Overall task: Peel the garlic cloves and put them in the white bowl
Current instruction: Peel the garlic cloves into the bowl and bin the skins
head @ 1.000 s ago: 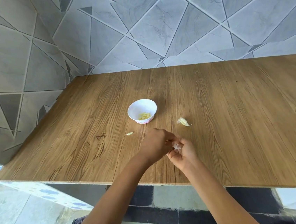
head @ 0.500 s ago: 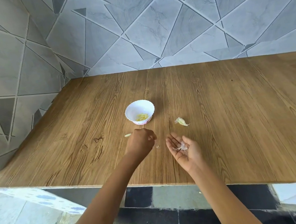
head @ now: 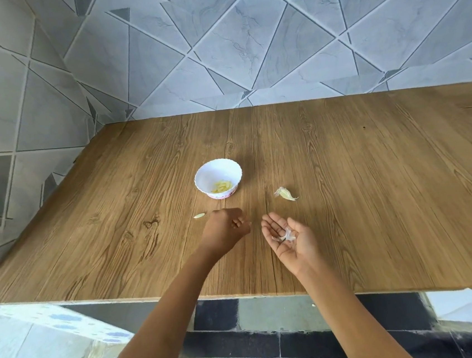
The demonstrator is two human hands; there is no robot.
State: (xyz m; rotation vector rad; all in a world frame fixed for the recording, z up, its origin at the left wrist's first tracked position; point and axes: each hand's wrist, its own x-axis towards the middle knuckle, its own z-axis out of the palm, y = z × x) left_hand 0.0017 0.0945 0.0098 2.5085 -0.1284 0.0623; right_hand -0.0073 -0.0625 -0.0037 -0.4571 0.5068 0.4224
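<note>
1. Left hand (head: 225,231) is clenched into a fist, and what's inside is hidden. The scalloped white bowl (head: 205,179) at its 12 o'clock holds pale yellow peeled cloves (head: 223,186).
2. Right hand (head: 294,242) is palm-up with fingers released, cradling papery skins (head: 286,236).
3. Unpeeled clove (head: 285,194) lies at its 12 o'clock on the wood-grain table (head: 376,193).

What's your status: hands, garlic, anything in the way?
Left hand curled, contents hidden. Right hand open, skins on palm. One unpeeled clove right of white bowl. Nothing blocking bowl.
</note>
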